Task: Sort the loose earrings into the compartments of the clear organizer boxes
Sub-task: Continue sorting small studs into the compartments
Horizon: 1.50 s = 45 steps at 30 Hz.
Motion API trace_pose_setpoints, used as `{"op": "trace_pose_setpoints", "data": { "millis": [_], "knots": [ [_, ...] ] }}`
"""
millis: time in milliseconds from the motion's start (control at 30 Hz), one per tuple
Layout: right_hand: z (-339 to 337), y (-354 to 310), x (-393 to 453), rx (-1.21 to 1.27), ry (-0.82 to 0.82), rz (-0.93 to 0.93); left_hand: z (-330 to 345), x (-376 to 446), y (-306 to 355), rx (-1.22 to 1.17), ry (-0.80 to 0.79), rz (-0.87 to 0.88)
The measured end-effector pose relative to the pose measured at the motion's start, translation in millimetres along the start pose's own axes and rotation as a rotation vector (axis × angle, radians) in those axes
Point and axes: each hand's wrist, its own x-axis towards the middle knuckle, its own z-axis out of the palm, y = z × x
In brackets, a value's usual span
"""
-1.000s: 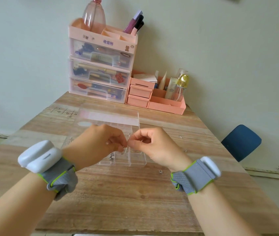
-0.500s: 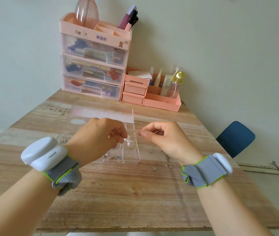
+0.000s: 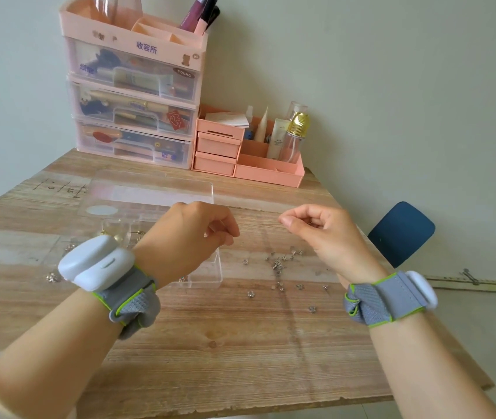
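— What do the hands hover over?
— A worn wooden desk [image 3: 210,343] against a pale wall [image 3: 392,86].
— And around them?
— Beyond the left hand [image 3: 192,237], pink drawer units [image 3: 133,95]; right of the right hand [image 3: 322,234], a blue chair [image 3: 401,234].
— The earrings?
— Loose earrings [image 3: 278,264] lie below, between both hands; the clear organizer box [image 3: 207,273] sits partly hidden under the left hand.
— Grips?
— Both hands' fingers are curled and pinched; I cannot tell what they hold.

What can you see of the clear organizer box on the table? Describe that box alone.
The clear organizer box looks like transparent plastic, split into small compartments. It lies flat on the wooden table, its lid open toward the far side. The left hand hovers in front of it, hiding most compartments. Contents are unclear.
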Motion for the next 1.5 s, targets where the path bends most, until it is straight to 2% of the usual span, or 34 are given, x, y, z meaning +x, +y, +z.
{"op": "trace_pose_setpoints", "data": {
  "millis": [233, 533, 900, 1133, 1367, 1500],
  "knots": [
    [-10, 26, 8, -0.012, 0.066, 0.04, 11, 15, 9, 0.008, -0.044, 0.038],
    [-9, 53, 16, -0.028, 0.187, 0.057, 34, 39, 32, 0.124, -0.21, 0.097],
    [-9, 56, 18, -0.026, 0.199, 0.039, 50, 51, 39, 0.242, -0.329, 0.125],
    [-8, 56, 17, -0.023, 0.189, 0.039, 45, 52, 37, 0.22, -0.269, 0.117],
    [-4, 48, 14, 0.056, 0.143, 0.016, 23, 43, 27, -0.018, -0.117, 0.045],
    [2, 43, 12, 0.085, 0.095, -0.031, 15, 34, 20, -0.129, -0.104, 0.004]
  ]
}}
